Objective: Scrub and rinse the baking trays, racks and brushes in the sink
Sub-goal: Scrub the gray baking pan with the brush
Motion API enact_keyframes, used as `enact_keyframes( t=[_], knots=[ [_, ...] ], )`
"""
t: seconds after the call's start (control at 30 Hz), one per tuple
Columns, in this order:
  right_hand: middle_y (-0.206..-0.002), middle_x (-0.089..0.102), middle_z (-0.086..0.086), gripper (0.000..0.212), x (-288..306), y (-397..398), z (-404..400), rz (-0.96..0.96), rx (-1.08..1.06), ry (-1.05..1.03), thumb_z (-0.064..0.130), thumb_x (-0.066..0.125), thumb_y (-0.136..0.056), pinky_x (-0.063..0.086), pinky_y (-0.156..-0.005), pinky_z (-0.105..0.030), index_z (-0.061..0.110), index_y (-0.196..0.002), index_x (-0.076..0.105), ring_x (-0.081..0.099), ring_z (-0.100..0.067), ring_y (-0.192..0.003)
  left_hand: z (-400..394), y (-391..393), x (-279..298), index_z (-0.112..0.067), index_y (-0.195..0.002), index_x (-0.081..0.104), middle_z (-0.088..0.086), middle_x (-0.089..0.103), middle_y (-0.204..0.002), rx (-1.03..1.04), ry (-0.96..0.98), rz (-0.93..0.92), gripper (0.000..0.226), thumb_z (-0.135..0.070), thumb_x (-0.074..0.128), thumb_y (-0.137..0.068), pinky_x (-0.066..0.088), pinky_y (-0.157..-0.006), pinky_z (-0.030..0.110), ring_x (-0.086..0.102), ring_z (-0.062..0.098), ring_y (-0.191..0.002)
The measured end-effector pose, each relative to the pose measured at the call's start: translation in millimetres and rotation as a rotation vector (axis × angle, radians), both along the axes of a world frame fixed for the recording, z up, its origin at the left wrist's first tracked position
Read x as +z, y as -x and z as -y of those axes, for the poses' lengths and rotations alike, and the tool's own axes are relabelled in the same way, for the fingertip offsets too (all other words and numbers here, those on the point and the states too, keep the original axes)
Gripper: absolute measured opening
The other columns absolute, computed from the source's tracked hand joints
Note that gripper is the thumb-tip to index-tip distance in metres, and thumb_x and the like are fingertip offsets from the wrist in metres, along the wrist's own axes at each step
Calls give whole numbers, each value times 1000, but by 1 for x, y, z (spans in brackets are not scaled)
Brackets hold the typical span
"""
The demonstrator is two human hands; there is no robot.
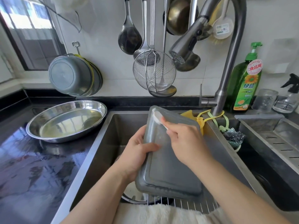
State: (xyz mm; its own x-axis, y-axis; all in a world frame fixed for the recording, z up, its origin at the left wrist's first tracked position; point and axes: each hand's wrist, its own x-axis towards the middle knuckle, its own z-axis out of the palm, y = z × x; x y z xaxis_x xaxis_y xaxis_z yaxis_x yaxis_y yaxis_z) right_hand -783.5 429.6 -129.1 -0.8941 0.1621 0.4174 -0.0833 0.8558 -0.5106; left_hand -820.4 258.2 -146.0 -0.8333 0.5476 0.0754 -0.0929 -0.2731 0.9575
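grey baking tray (171,172) tilted over the steel sink (103,143); left hand (137,152) grips its edge, right hand (186,143) pinches a white brush (157,118) on it. wet black desk (32,159), tiled wall (105,46).

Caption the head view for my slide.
Left hand holds grey rectangular baking tray over steel sink; right hand scrubs with white brush.
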Motion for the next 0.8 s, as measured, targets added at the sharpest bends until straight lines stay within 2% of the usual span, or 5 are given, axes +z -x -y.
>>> enact_keyframes(
  t=[0.33, 0.4, 0.5, 0.67, 0.8],
  knots=[
    [-75, 49, 12, 52, 16, 2, 0, 128, 224, -67, 28, 51, -105, 46, -67, -34, 69, -135, 42, 49, -10, -74, 17, 10, 6, -18, -138, 61, 27, 64, -129, -5, -220, 212, 63, 3, 54, -80, 50, -100, 64, 64, 45, -112],
    [-76, 49, 14, 49, 32, 9, -7, 145, 213, -143, 30, 48, -106, 43, -62, -31, 69, -136, 40, 47, -6, -71, 14, 8, 9, -18, -139, 63, 22, 67, -132, -12, -187, 283, 42, -17, 50, -99, 54, -100, 58, 67, 40, -115],
    [-81, 59, 11, 48, 42, 13, -7, 156, 290, -127, 30, 50, -106, 46, -70, -31, 65, -137, 42, 51, -6, -73, 13, 11, 3, -10, -139, 65, 24, 66, -134, -14, -123, 391, 59, -54, 45, -105, 49, -107, 56, 65, 41, -122],
    [-75, 50, 10, 51, 6, -31, 7, 220, 493, -168, 26, 52, -105, 47, -64, -33, 62, -139, 42, 51, -14, -69, 20, 25, -9, -6, -142, 60, 27, 63, -137, -11, -176, 439, 73, -63, 34, -104, 44, -113, 57, 60, 44, -129],
    [-72, 50, 12, 49, 23, -8, -5, 166, 416, -294, 27, 51, -105, 51, -64, -38, 63, -136, 39, 51, -11, -66, 18, 23, -7, -7, -142, 61, 24, 62, -140, -29, -174, 440, 74, -64, 33, -105, 39, -118, 56, 58, 40, -133]
  ],
)
